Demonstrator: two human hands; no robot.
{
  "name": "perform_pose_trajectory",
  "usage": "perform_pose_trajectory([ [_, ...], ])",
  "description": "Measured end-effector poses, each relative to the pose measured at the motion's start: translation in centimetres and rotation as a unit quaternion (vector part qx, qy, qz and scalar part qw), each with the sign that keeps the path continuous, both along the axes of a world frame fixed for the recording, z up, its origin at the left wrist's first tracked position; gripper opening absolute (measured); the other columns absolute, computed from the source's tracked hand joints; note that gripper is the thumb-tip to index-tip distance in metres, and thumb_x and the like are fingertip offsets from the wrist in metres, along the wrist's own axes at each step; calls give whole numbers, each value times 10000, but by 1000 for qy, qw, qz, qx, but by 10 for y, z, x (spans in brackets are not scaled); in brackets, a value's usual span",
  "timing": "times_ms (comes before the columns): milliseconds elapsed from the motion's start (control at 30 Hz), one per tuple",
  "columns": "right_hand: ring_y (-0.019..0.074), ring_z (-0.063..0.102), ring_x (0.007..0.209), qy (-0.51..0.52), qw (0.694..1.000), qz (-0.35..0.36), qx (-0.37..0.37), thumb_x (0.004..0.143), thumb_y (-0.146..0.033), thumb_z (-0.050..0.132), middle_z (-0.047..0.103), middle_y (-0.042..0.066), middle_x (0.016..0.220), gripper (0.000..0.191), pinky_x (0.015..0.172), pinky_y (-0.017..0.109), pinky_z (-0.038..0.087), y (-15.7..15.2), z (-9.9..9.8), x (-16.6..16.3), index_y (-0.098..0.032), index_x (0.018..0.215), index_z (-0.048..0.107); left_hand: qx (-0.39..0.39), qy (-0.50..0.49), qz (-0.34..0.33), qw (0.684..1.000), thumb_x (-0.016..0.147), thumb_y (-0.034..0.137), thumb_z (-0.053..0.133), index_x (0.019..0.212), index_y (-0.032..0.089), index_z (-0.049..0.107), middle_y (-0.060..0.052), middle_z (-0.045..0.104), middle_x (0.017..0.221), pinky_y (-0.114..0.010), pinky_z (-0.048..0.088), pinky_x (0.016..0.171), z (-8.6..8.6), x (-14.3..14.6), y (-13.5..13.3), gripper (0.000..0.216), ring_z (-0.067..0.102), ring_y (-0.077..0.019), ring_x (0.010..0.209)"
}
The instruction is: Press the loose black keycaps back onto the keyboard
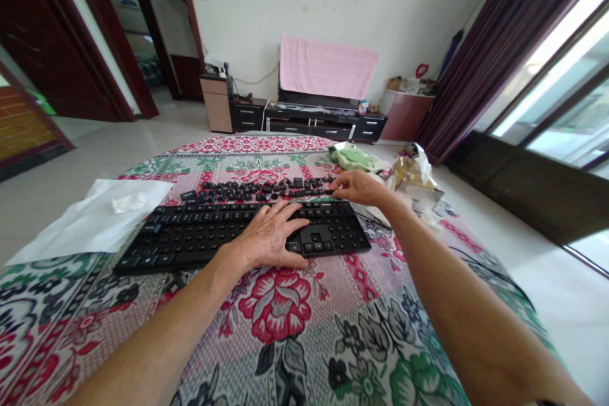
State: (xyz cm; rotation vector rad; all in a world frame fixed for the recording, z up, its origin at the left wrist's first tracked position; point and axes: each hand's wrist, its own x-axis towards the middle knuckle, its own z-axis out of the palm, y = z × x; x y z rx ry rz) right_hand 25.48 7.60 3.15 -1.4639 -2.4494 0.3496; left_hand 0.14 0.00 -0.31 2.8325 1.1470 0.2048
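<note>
A black computer keyboard lies on the flowered tablecloth, many of its key positions bare and some keycaps in place along the top and bottom rows. My left hand rests on its right-middle part, fingers spread and holding nothing. Behind the keyboard lies a long heap of loose black keycaps. At that heap's right end, my right hand has thumb and fingers drawn together on a dark keycap, partly hidden by the fingertips.
White paper with a crumpled tissue lies left of the keyboard. A green cloth-like item and a gold tissue box stand beyond my right hand. A black cable runs along the table's right side.
</note>
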Motion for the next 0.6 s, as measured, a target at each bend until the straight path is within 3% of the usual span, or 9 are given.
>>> perform_pose_trajectory([
  [167,106,511,653,70,992,19,-103,698,-271,512,597,3,720,186,638,235,404,-32,15,2,-167,829,593,-7,0,2,1000,557,742,406,1224,307,369,-56,197,1383,-511,171,957,0,-1,0,798,147,-317,1240],
  [367,102,528,641,92,957,65,-269,699,-268,518,594,-8,709,206,597,220,424,-62,19,-1,-182,868,597,-10,-3,3,1000,546,738,424,1225,317,365,-45,187,1388,-524,174,957,-1,0,0,800,143,-327,1241],
  [600,85,490,576,11,950,90,-298,662,-256,554,609,-15,686,218,536,200,391,-70,14,-3,-175,840,650,-5,2,5,1000,540,738,429,1229,337,352,-33,177,1393,-519,180,960,-4,-1,3,801,158,-328,1237],
])
